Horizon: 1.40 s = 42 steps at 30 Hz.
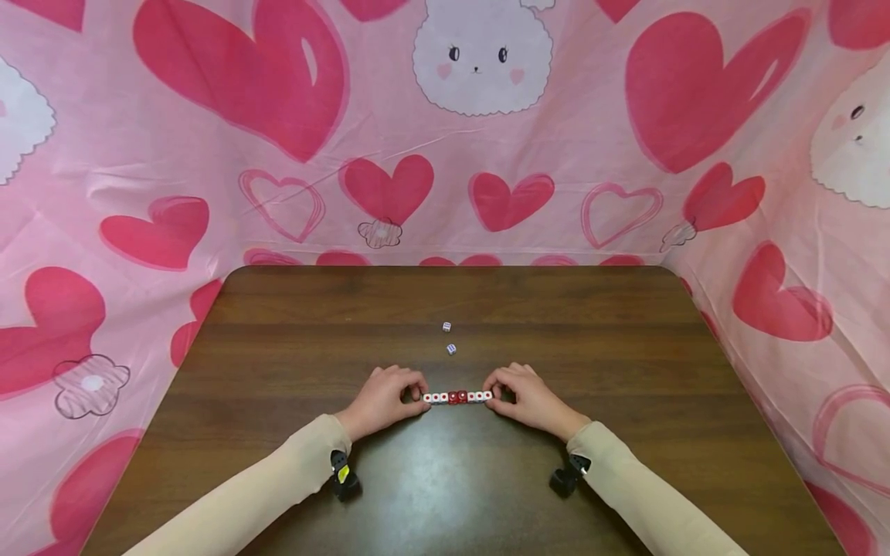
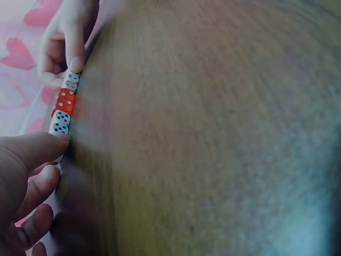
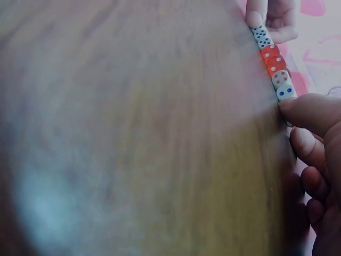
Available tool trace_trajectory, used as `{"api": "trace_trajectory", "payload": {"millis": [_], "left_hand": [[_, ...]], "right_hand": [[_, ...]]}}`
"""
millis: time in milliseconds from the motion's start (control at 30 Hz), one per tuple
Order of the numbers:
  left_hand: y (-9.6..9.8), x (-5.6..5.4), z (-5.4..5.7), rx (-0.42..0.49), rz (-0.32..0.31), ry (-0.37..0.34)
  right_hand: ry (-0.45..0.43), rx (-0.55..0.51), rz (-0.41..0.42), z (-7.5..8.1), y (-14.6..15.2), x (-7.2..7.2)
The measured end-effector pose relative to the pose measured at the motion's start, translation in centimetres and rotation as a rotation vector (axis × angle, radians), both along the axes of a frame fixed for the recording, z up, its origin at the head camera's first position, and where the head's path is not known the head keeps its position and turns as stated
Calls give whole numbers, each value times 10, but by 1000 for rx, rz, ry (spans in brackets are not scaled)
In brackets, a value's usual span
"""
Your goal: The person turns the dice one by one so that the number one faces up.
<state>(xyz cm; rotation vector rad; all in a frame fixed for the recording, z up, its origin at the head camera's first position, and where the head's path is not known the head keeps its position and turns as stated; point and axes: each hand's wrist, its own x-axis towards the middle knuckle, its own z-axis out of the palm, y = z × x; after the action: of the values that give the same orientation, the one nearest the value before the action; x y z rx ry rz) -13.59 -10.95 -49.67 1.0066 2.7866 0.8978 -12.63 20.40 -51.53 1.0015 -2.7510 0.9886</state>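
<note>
A straight row of dice spans the gap between both hands, with white dice at the left, two red dice in the middle and more white dice at the right. My left hand pinches the left end of the row between thumb and fingers. At the opposite end, my right hand pinches the last white die the same way. The wrist views show blue pips on white dice and white pips on the red dice. Whether the row touches the tabletop, I cannot tell.
Beyond the row, two loose white dice lie on the brown wooden table: a nearer die and a farther die. Pink heart-patterned cloth hangs behind the table and along both sides.
</note>
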Motion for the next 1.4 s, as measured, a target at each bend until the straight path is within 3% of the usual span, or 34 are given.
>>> {"api": "trace_trajectory", "payload": {"millis": [567,900,1033,1167,1400], "left_hand": [[0,2,-3,14,33,1],[-1,2,-3,32,37,-8],[-2,2,-3,29,40,-3],[-2,2,-5,27,41,-2],[-3,2,-7,33,44,-7]], "right_hand": [[-24,43,-28,4,-5,3],[-40,79,14,8,-4,-2],[-115,75,36,14,-2,-7],[-188,21,4,21,0,-16],[-198,-3,-35,34,-6,-39]]}}
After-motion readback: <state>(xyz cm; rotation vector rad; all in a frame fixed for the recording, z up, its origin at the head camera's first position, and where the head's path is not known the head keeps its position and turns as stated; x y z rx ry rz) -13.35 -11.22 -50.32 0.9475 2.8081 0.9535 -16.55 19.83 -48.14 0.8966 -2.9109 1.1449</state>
